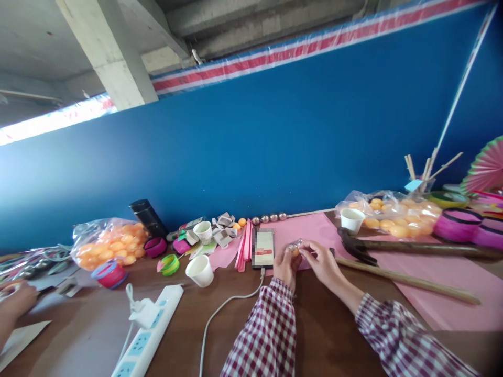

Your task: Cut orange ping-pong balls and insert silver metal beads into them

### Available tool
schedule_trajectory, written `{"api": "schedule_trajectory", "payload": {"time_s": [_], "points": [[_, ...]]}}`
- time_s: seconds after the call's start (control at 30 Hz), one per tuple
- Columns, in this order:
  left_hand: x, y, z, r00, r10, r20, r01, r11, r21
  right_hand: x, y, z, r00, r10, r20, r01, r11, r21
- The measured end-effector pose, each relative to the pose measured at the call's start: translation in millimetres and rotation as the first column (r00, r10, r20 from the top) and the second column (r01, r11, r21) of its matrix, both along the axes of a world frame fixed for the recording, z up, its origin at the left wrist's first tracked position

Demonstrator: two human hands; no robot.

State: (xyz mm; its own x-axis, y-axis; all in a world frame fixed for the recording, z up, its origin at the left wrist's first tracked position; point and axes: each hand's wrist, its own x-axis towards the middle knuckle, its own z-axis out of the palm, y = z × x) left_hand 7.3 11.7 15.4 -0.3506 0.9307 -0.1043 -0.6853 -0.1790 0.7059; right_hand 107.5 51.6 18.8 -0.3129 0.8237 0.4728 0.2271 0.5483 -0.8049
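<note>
Both hands meet above the pink paper (306, 225), around a small orange item in clear plastic (294, 250) whose exact kind I cannot make out. My left hand (285, 266) is closed around it from the left. From the right, my right hand (321, 261) pinches at its edge, thumb and fingertips together. Just left of them lies a phone (262, 248) with its screen lit and a white cable (223, 303) plugged into its lower end. Folded pink paper strips (244, 246) are beside the phone.
A hammer (424, 247) and a wooden stick (412, 281) lie to the right. Bags of orange balls (113, 243) stand on both sides. White cups (199, 270), steel balls (273, 218) and a power strip (151, 335) are around. Another person's hand (18, 298) is at far left.
</note>
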Motion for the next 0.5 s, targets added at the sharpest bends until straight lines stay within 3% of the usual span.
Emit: {"api": "schedule_trajectory", "payload": {"time_s": [0.5], "points": [[-1.6, 2.7, -4.1, 1.0, 0.01, 0.012, -0.01, 0.999, 0.037, -4.7, 3.7, -6.1, 0.984, 0.032, -0.174, -0.066, 0.979, -0.193]]}}
